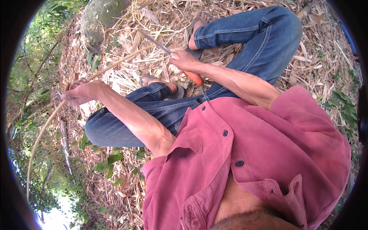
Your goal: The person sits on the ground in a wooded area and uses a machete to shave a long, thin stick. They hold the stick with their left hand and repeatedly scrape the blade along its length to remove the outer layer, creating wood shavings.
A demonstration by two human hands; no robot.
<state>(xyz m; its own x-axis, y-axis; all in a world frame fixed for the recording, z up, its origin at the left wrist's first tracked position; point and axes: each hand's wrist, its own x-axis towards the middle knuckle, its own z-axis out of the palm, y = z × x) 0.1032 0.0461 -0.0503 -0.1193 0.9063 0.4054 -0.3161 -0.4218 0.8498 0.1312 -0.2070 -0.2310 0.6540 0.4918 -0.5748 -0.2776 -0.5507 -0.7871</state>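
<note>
The left hand, at the left of the frame, holds one cane, its fingers curled around the stalk. The cane is slender, smooth and straw-coloured, with the look of a plant stem. From the left hand one part runs nearly straight up to the upper middle of the frame; the other bends in a long, springy arc to the lower left, near the dark rim.

The right hand, in the upper middle, grips one knife, its fingers closed about the place where blade meets handle. The narrow, tapering blade is grey metal and points to the upper left; the handle is orange, rounded and smooth, sticking out below the hand. The cane's upper end lies just beside the blade; whether the two touch I cannot tell.

Two knees in blue jeans, pale-stitched denim, spread across the middle and upper right. Two feet wear dark sandals, one each. The shirt, faded red cloth, fills the lower right, with three round dark buttons down its front and a flapped chest pocket.

Around lies dry, papery litter, flat and curled pieces too many to count. One rounded, rough grey-green rock sits at the upper left, and leafy shrubs line the left side.
</note>
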